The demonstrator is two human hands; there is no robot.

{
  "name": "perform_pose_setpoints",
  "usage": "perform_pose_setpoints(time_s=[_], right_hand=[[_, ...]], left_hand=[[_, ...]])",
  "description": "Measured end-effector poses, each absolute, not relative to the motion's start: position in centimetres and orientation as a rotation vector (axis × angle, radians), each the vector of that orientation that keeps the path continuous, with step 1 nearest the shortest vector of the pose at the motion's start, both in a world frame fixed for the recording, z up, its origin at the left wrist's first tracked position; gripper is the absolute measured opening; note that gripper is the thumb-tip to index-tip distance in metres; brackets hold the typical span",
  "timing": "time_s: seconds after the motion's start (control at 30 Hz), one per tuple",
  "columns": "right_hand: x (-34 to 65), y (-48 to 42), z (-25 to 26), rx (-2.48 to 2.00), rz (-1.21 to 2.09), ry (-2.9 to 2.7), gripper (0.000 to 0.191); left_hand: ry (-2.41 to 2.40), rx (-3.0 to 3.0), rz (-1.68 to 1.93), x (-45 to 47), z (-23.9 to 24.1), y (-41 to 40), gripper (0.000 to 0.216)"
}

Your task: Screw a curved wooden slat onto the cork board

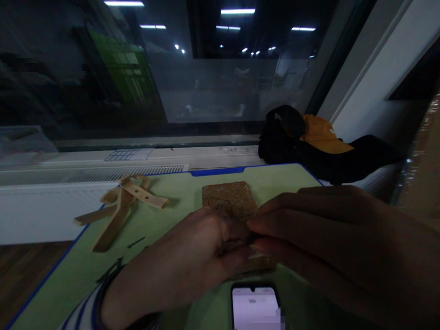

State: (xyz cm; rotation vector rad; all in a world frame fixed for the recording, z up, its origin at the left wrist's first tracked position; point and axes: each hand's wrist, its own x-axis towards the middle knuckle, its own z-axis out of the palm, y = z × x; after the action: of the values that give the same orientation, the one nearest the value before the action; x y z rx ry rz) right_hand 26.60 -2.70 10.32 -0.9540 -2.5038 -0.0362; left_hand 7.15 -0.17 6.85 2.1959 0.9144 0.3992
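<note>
My left hand (206,247) and my right hand (319,238) meet fingertip to fingertip above a brown, speckled board (228,192). Both are closed in a pinch. Whatever sits between the fingertips is small, dark and mostly covered by them, so I cannot make it out. Much of the board lies hidden under my hands; its far part and a strip of its near edge show. Just below the board a phone (254,309) lies with its screen lit. A striped sleeve (82,311) covers my left wrist.
Wooden pieces (127,201), one with two holes, are piled at the left of the green, blue-edged table (178,188). A thin nail-like piece (136,242) and dark bits (112,269) lie nearer. A radiator (34,206) and window sill stand behind; an orange cap (325,133) rests on black cloth.
</note>
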Motion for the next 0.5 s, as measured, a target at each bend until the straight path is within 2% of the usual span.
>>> perform_pose_setpoints(time_s=[0.27,0.5], right_hand=[[26.6,-2.5,10.6,-0.934,0.058,-2.6,0.02],[27.7,-3.1,9.9,-0.861,-0.127,-2.532,0.027]], left_hand=[[0.993,2.161,0.464,7.3,7.5,-0.2,0.019],[0.967,2.151,0.448,7.2,7.2,-0.2,0.019]])
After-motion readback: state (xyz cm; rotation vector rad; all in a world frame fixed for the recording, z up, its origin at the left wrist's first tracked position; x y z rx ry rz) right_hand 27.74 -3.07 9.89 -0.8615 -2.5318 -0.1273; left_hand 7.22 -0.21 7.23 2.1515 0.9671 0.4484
